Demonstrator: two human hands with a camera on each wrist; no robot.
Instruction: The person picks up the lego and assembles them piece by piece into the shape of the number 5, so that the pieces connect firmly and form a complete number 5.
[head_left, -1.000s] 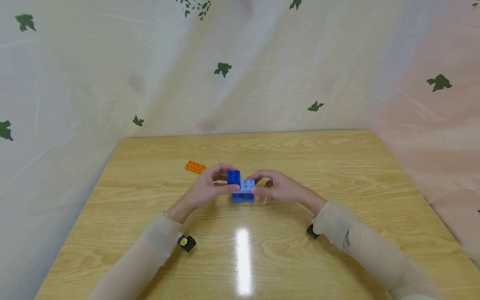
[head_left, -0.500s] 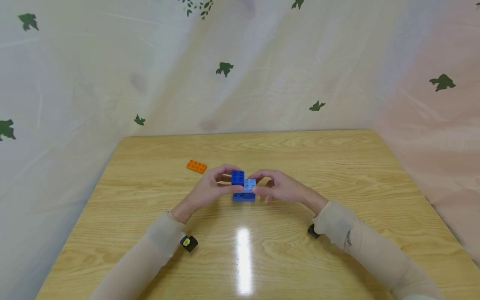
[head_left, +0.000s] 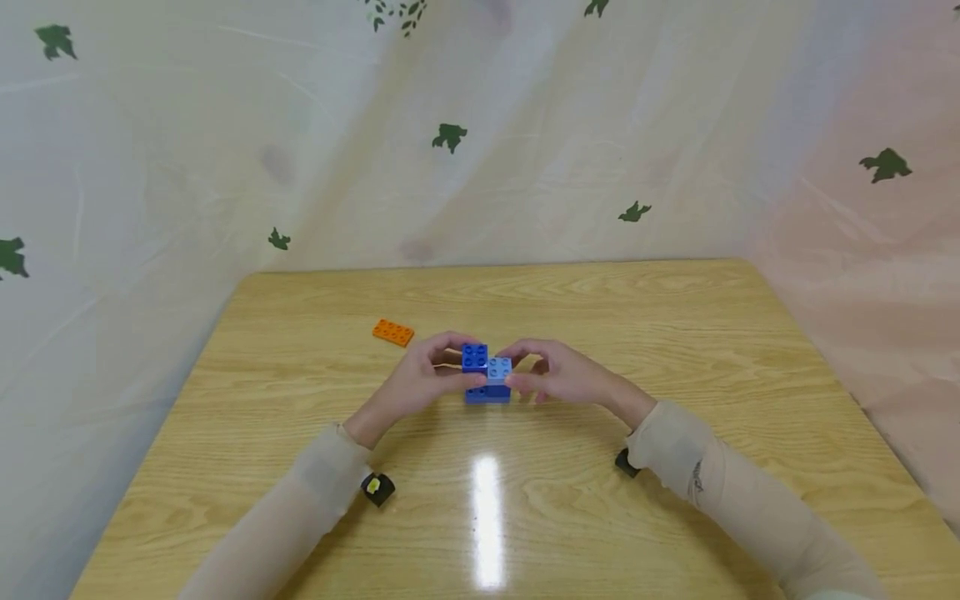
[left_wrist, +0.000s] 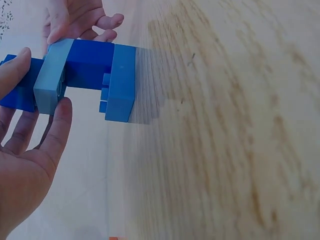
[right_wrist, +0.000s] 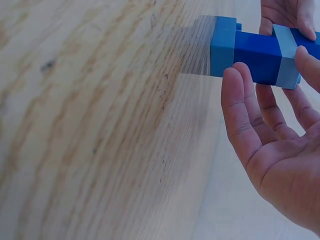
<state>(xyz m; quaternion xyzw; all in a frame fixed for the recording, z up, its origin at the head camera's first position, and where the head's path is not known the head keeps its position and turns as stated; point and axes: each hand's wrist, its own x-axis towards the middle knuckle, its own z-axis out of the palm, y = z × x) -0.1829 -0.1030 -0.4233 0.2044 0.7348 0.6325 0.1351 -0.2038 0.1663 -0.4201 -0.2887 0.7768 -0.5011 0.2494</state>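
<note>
A small stack of toy building bricks stands on the wooden table in front of me. At its base lies a medium-blue brick, which carries a dark blue brick on its right part. Across that sits a thin light blue brick, overhanging to the left. Another dark blue brick is on the left part of the light blue one. My left hand grips this upper brick between thumb and fingers. From the right, my right hand pinches the light blue brick's end, its other fingers loosely curled.
A flat orange brick with studs lies behind and to the left of my left hand. The wooden table ends at a pale cloth with leaf shapes.
My left hand has shifted the upper dark blue brick slightly right, then a little lower onto the light blue brick. The right hand has stayed nearly in place.
</note>
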